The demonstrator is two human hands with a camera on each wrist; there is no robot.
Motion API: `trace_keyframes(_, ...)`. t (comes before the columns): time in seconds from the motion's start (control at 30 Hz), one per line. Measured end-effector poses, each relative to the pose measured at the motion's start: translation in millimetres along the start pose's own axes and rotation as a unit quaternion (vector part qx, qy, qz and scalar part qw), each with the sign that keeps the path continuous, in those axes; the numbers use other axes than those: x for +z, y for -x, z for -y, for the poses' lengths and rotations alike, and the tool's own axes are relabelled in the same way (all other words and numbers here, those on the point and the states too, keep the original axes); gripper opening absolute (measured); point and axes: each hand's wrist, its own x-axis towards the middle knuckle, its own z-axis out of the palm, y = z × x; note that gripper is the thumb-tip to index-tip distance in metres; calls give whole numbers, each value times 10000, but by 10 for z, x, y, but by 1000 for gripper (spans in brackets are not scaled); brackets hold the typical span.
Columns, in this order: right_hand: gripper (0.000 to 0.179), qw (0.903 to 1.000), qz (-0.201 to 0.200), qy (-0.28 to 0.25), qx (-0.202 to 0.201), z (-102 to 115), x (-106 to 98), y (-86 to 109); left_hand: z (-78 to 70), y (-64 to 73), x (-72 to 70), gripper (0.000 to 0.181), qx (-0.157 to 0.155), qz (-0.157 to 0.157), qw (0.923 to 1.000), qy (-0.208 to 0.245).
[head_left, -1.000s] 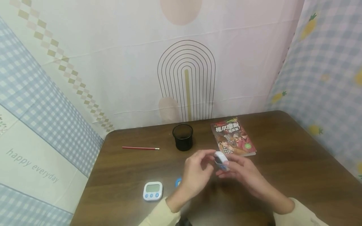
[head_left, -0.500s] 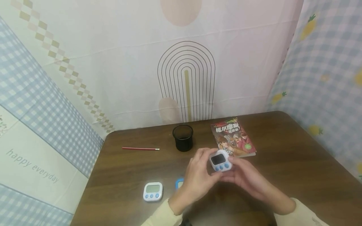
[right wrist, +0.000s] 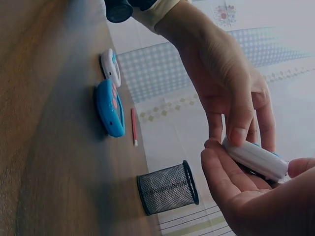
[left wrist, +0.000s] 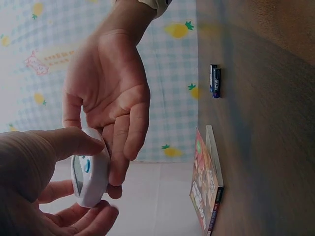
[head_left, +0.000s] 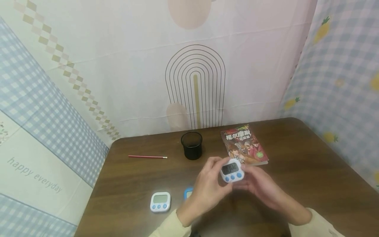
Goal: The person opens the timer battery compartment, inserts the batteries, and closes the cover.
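Observation:
Above the table, both hands hold a white digital timer (head_left: 232, 171) with blue buttons, its face tilted up and dark digits on its screen. My left hand (head_left: 205, 186) grips its left side, the thumb at the lower edge in the left wrist view. From the right, my right hand (head_left: 262, 184) holds the same timer, its thumb at the edge and fingers beneath, partly hidden in the head view. A second white timer (head_left: 160, 201) lies on the table at left. Beside it, a blue timer (right wrist: 110, 109) is mostly covered by my left wrist in the head view.
A black mesh pen cup (head_left: 192, 146) stands at the back of the table (head_left: 142, 177). Left of it lies a red pencil (head_left: 147, 157); a comic-style book (head_left: 245, 144) lies right of it. Two batteries (left wrist: 215, 81) show on the table in the left wrist view.
The timer has turned from edge-on to face-up toward the head camera, and digits now show on its previously dark screen. Both hands stay around it, shifting only slightly.

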Motion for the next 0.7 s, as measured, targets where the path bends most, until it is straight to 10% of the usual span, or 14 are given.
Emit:
trace_keyframes(0.23,32,9951,-660,732,-108,36,-21,1,6,6,0,83,-65,201,9996,180)
trace_keyframes(0.43,42,9657,-1570,2070,45,76,2,-2,3,5,-3,83,-262,494,9982,209)
trace_keyframes(0.7,44,9474,-1350,2902,6,82,-29,-13,3,-10,-5,83,-806,1039,9911,217)
